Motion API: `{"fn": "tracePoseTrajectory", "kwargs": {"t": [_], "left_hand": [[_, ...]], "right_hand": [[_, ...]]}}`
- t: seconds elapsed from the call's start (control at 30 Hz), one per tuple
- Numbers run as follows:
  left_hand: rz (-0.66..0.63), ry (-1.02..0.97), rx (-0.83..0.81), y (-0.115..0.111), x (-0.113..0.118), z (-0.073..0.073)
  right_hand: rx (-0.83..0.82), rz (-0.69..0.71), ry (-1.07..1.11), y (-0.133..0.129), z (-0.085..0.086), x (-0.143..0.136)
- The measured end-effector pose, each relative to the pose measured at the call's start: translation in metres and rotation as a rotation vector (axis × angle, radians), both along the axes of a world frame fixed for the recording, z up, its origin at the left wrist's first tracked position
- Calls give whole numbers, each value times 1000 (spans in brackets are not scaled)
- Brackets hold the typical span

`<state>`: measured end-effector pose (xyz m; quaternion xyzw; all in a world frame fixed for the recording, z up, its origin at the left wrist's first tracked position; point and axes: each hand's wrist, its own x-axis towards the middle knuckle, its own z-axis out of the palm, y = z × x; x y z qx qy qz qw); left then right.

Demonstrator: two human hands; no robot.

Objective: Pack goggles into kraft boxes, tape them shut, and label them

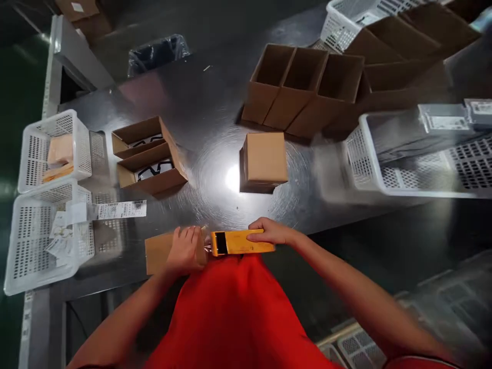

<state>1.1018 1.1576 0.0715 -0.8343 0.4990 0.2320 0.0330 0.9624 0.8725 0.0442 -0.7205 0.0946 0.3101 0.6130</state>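
My left hand (186, 249) lies over a closed cardboard box (158, 252) at the table's near edge, fingers bent over its top. In my right hand (269, 231) is a long yellow tool (244, 242) with a black band at its left end; its exact kind cannot be made out. That end is close against the right side of the box, with something shiny and clear between them. Beyond my hands, another closed cardboard box (266, 158) stands alone on the metal table (215, 118).
Two open boxes (151, 154) with black-and-white contents stand left. White baskets (49, 230) hold papers and packets, and a label strip (121, 209) hangs over one. Several open empty boxes (300, 87) stand at the back right, beside a large white basket (423, 187).
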Motion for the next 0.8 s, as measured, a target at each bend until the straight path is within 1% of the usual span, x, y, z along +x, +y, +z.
{"fn": "tracePoseTrajectory", "kwargs": {"t": [0.07,0.13,0.2,0.27,0.33,0.4,0.47,0.5,0.6,0.67,0.7,0.73,0.77,0.8], "left_hand": [[-11,-20,7,3,2,1],[-24,-48,16,3,1,3],[-43,-78,22,2,-2,3],[-65,-109,18,0,-4,2],[-83,-111,-5,-1,-4,-1],[-82,-82,-42,-1,-2,-4],[-76,-45,-83,1,1,-3],[-75,-34,-109,2,2,1],[-80,-53,-256,5,3,22],[-135,-72,-409,6,4,37],[-177,-79,-502,7,6,42],[-222,-85,-594,9,9,43],[-263,-90,-663,12,14,40],[-294,-94,-691,16,19,34]], "right_hand": [[-67,7,-15,-11,-10,-8],[-192,37,-20,-9,-17,-7],[-344,103,-15,8,-18,5],[-468,151,6,33,-14,23],[-550,140,42,56,-5,40],[-610,93,83,72,7,52],[-670,55,121,80,20,58],[-694,41,136,81,27,60],[-745,13,158,77,48,65],[-855,-37,158,68,61,66],[-931,-72,158,60,68,64],[-1010,-108,157,52,74,59],[-1085,-140,162,42,79,51],[-1136,-175,181,31,84,41]]}}
